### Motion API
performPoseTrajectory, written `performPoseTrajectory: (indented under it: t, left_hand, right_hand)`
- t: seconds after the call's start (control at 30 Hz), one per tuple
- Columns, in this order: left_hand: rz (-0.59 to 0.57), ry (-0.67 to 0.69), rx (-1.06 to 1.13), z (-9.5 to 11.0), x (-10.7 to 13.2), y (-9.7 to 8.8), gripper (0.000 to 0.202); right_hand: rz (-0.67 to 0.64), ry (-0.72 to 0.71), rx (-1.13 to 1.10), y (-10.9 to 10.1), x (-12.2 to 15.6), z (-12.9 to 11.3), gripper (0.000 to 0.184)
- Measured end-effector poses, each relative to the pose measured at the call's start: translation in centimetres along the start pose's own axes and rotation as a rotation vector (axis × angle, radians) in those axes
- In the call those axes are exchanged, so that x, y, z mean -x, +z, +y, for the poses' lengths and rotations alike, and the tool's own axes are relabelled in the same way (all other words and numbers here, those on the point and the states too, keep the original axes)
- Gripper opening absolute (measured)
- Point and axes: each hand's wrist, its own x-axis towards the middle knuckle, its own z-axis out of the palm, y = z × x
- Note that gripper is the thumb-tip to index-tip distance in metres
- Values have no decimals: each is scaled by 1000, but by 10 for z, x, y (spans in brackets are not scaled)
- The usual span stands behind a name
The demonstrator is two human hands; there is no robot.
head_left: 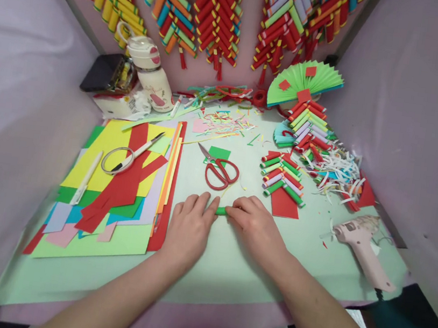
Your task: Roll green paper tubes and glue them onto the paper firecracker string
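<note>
A small rolled tube of green paper [221, 211] lies on the pale green table cover, near the front middle. My left hand [189, 225] presses on its left end with the fingers together. At the other end, my right hand [257, 226] pinches the tube between thumb and fingers. Just beyond my hands rest scissors with red handles [221, 177], their blades over a green paper square [217, 155]. To the right of my right hand is a bundle of coloured paper rolls [283, 177] on a red paper piece [284, 203].
Coloured paper sheets [97, 244] with a white cutter [87, 178], a pen and a tape ring [117, 160] are stacked left. A glue gun [365, 252] lies right, near paper shreds [335, 172]. A bottle [154, 84] stands at the back; paper firecracker strings [217, 17] hang behind.
</note>
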Motion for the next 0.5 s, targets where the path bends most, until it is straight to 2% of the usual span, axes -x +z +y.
performPoseTrajectory:
  t: [0.17, 0.3, 0.4, 0.5]
  left_hand:
    - [25, -42, 5, -1, -6, 3, 42]
    - [125, -73, 114, -1, -6, 0, 39]
    - [192, 10, 211, -2, -7, -2, 27]
    - [163, 109, 251, -3, -10, -1, 19]
  right_hand:
    - [21, 16, 2, 5, -8, 4, 16]
    - [14, 16, 0, 3, -11, 5, 16]
    - [10, 20, -7, 3, -12, 5, 17]
    - [12, 29, -11, 4, -12, 5, 17]
